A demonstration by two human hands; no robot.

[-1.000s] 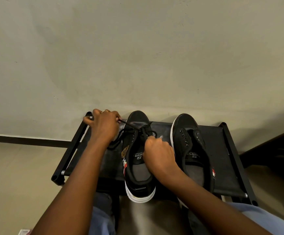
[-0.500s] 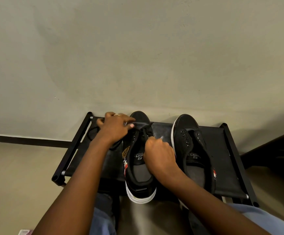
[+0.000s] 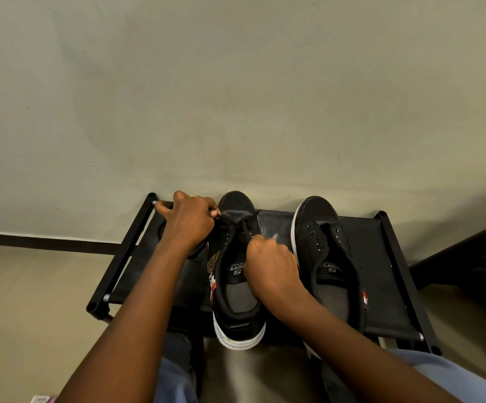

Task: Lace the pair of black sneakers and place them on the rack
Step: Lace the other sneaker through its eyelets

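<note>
Lacing in hand on left sneaker (image 3: 237, 274) atop rack (image 3: 393, 257): left hand (image 3: 191, 225) pinches lace (image 3: 236, 221), right hand (image 3: 271, 261) curled at the eyelets, grip unclear; next, thread; right sneaker (image 3: 327, 257) unlaced.

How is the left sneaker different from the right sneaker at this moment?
The left sneaker has a black lace in it; the right sneaker shows bare eyelets. Both hands work on the left sneaker; none touches the right. Both are black, white-soled, toes toward the wall, on the rack.
</note>
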